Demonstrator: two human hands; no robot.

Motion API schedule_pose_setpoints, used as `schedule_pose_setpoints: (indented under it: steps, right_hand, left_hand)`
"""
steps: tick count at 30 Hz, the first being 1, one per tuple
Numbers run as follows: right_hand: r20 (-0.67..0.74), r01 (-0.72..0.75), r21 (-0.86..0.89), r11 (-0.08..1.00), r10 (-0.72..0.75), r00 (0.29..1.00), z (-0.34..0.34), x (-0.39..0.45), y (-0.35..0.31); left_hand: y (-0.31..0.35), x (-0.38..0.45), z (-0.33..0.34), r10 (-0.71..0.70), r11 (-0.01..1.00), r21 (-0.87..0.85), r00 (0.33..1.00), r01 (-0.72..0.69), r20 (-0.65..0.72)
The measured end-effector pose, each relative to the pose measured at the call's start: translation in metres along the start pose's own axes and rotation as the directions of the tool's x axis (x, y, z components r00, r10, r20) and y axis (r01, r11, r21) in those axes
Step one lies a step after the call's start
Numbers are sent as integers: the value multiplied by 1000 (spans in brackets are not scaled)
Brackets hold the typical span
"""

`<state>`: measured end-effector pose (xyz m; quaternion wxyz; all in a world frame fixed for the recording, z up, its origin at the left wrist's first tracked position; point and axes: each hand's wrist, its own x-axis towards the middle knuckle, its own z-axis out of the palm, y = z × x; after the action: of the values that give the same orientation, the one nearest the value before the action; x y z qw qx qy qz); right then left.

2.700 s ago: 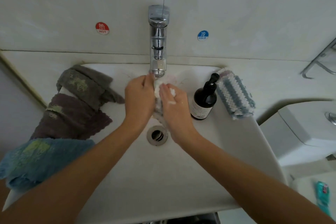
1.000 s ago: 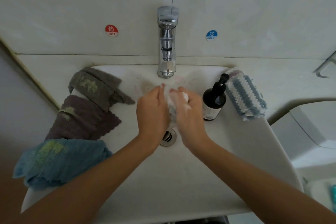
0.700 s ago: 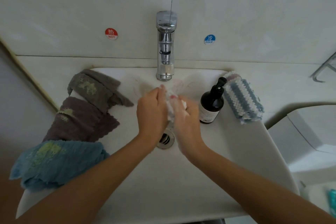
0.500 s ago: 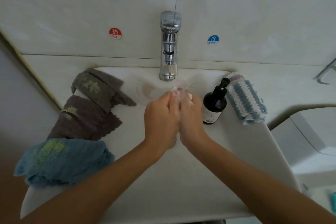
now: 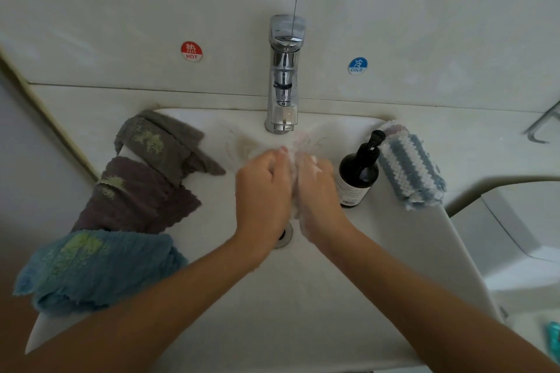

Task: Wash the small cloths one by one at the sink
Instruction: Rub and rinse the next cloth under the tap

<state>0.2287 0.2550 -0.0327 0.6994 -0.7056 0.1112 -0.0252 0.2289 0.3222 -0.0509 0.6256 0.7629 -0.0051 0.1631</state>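
Note:
Over the white sink, below the chrome tap, my left hand and my right hand are pressed together around a small white soapy cloth. Both hands grip it, and only a strip of it shows between them. On the sink's left rim lie three stained cloths: a grey one, a purple-brown one and a blue one. A blue-and-white striped cloth lies on the right rim.
A dark pump bottle stands just right of my right hand. The drain is partly hidden under my wrists. Hot and cold stickers are on the wall. A white toilet tank is at the right.
My hands have closed together on the white cloth and rubbed it; less of the cloth shows now than a second ago. The other cloths and the bottle have not moved.

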Motion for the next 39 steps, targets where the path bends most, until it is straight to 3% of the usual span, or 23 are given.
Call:
schedule_pose_setpoints:
  steps: [3,7,12,18,20,22,26,30,34,37,39]
  right_hand:
    - [-3,55,-11,998,-55,998,-1,4,0]
    - [49,124,16,992,-125,991,6,-8,7]
    - [4,59,22,998,-59,998,-3,1,-8]
    - [-7,50,-73,996,-50,999,1,-12,0]
    - [-38,-25,69,997,28,999,3,-4,-6]
    - [-61,13,8,1000,-13,998,4,-1,-8]
    - [1,97,-34,995,-97,995,10,-15,-4]
    - [-17,100,-23,995,-101,995,2,-3,-11]
    - [-22,23,-17,1000,-23,999,-1,-8,1]
    - [-6,-75,149,986,76,997,3,-14,1]
    - [-78,-82,196,977,99,992,3,-8,-6]
  left_hand:
    - [9,-9,1,-7,999,-33,999,8,52]
    - [-8,28,-5,-134,989,-63,991,133,-26]
    - [7,-15,-1,-41,998,-36,996,44,73]
    - [-1,17,-2,-82,995,-52,996,81,-20]
    - [2,3,-1,-44,998,-38,999,45,17]
    - [6,-4,0,-31,999,-31,998,33,47]
    - [-7,30,-6,-169,984,-62,985,167,-23]
    - [1,0,-1,-75,997,-31,997,76,31]
    - [0,7,2,-77,997,-15,996,78,34]
    - [-3,21,-1,-74,997,-19,997,73,-14]
    - [0,7,-1,-25,999,-20,1000,26,18]
